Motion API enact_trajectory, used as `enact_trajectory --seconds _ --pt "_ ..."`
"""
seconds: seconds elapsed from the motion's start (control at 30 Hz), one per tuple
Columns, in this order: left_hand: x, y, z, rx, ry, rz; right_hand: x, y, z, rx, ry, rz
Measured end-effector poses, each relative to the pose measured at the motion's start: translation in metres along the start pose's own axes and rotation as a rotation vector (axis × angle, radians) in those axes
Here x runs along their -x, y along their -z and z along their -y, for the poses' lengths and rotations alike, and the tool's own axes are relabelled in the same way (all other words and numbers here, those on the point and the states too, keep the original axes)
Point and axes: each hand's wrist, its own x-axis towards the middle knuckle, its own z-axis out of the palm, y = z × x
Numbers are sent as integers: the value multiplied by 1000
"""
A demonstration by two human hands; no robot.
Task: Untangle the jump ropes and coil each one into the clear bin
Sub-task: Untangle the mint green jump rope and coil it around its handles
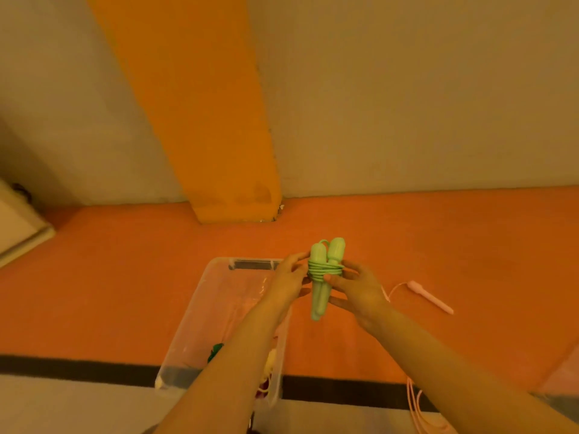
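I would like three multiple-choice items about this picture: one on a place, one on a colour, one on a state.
1. Where does the pink handle lie?
A. inside the bin
B. on the orange floor, right of the hands
C. on the white ledge

2. What colour is the rope held by both hands?
A. green
B. blue
C. black

3. In what state is the held rope?
A. stretched straight
B. knotted with the pink rope
C. wound round its two handles

Answers: 1 B, it rests on the floor beyond the right hand. 2 A, the green jump rope between the left hand and the right. 3 C, coils wrap both handles; the clear bin is below.
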Motion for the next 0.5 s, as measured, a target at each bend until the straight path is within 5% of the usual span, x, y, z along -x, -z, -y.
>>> enact_trajectory --seconds 0.23,0.5 --pt "-11 86 57 145 101 -152 -31 -83 -69 141 -14 76" --pt "-64 143 126 207 216 -296 -106 -132 -184 359 -4 -25"
